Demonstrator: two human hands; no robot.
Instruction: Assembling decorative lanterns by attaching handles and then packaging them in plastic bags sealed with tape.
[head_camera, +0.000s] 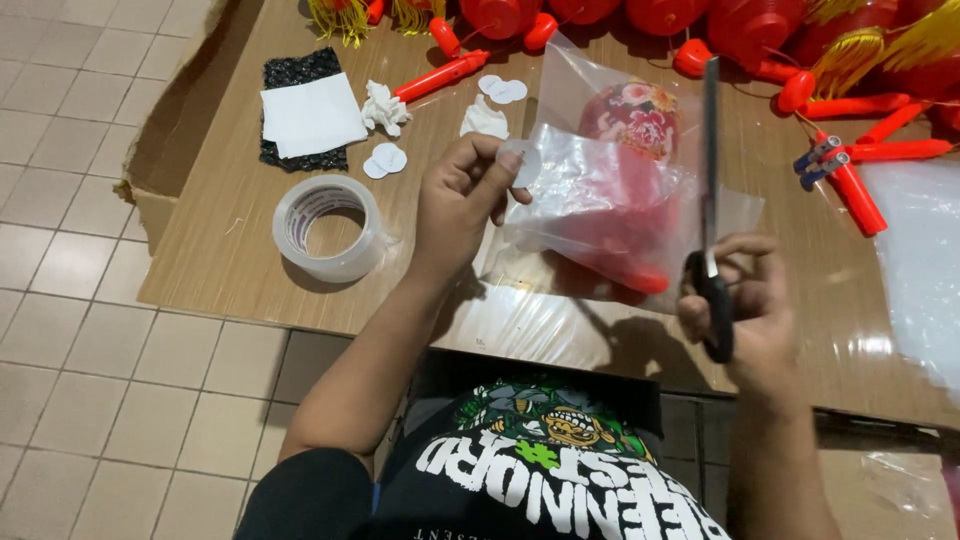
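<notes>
Your hands work over a clear plastic bag at the desk's near edge.

Your left hand has its fingers pinching a small round white sticker at the top of the crinkled bag, which seems to hold a red lantern with a floral print. Your right hand has its fingers curled tight around black-handled scissors, blade upright. On the wooden desk to the left sit a glossy roll of clear tape, more white round stickers and a white sheet on black mesh.

Left hand raised, fingers pinched together; right hand curled in a closed grip, forearms extended.
</notes>
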